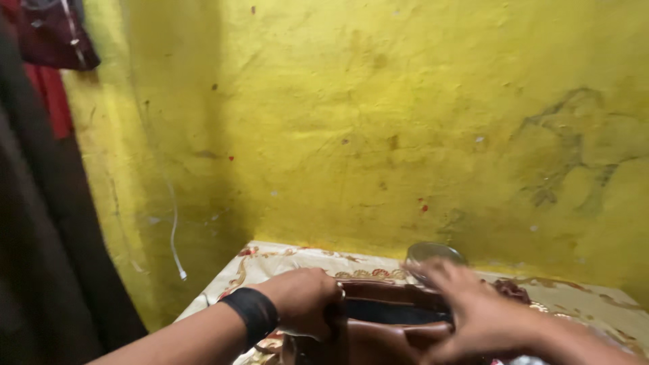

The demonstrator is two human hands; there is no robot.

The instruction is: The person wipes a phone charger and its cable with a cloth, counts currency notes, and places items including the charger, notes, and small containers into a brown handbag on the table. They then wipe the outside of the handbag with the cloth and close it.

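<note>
Down at the bottom of my view, I am working on a brown leather bag (pixel 378 328) that is sitting on a cloth with red and gold flowers (pixel 284 265). The cloth is covering a flat top pushed into the corner of a yellow wall (pixel 378 135).

My left hand (pixel 301 301) is closing around the left edge of the bag's mouth. I think I am holding it that way so the bag is staying put and its top is staying open. My left arm is coming in from the lower left, and a black wristband (pixel 251 313) is sitting on the wrist.

My right hand (pixel 473 307) is blurry. It is resting over the right side of the bag's mouth with the fingers spread wide and pointing up and left. I cannot tell if it is gripping anything.

Just behind my right fingers, a round shiny lid or dish (pixel 433 253) is sitting near the wall. A thin white wire (pixel 174 233) is hanging on the wall at the left.
</note>
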